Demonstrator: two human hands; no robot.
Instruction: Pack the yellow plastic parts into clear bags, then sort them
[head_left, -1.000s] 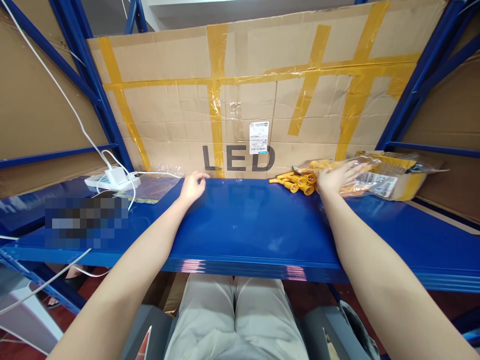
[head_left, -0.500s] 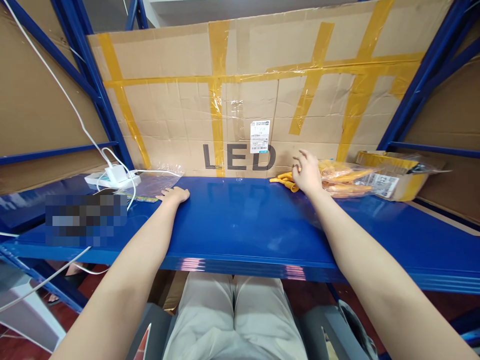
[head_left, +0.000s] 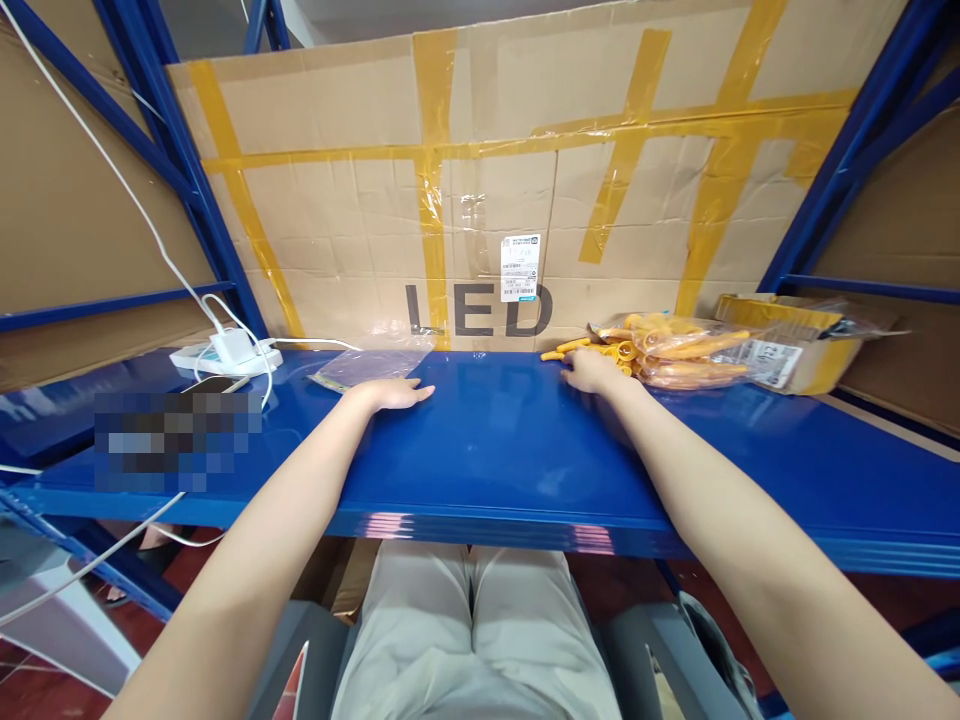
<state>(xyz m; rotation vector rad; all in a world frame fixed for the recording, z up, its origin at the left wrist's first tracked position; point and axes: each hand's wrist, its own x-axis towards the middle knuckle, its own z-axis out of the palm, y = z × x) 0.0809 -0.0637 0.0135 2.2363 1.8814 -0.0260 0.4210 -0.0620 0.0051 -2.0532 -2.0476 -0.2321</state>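
My left hand [head_left: 394, 392] is open, with its fingers stretched to the right, and rests at the near right edge of a flat clear plastic bag [head_left: 367, 366] on the blue shelf [head_left: 487, 450]. A thin coloured strip shows along the bag's left edge. Over on the right, my right hand [head_left: 592, 371] reaches down with bent fingers onto loose orange pen-like sticks [head_left: 566, 350], its fingertips closed at their near side. Part of those fingers is hidden by the hand. Beside this hand lies a clear bag of more orange sticks [head_left: 686, 350].
A taped carton [head_left: 802, 350] with a label stands at the right end. On the left are a white power strip [head_left: 225, 350] with a plug and cables, and a dark blurred-out object [head_left: 176, 435]. A large cardboard sheet [head_left: 337, 230] marked LED closes the back, between blue posts.
The plastic bag and my left hand have shifted to the right. My right hand has come down and left onto the loose orange sticks, its fingers now bent.
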